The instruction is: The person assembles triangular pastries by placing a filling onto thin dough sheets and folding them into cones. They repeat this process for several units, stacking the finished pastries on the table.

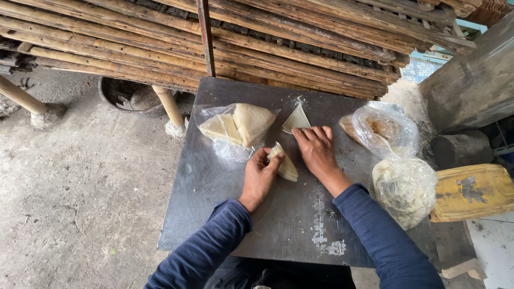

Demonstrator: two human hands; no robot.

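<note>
My left hand [259,174] grips a pale, folded triangular wrapper [284,165] just above the dark metal table [214,192]. To its right my right hand [317,151] lies flat on the table, fingers together and pointing away. A single flat triangular wrapper [296,119] lies just beyond those fingertips. Further left, a clear plastic bag [235,127] holds a few more pale triangular pieces. Both forearms wear dark blue sleeves.
Two clear plastic bags sit at the table's right side: one with brownish filling [381,128], one with pale shredded filling [405,187]. A yellow container [474,191] lies right of the table. Stacked bamboo racks [241,37] rise behind. A round basin [128,95] rests on the concrete floor.
</note>
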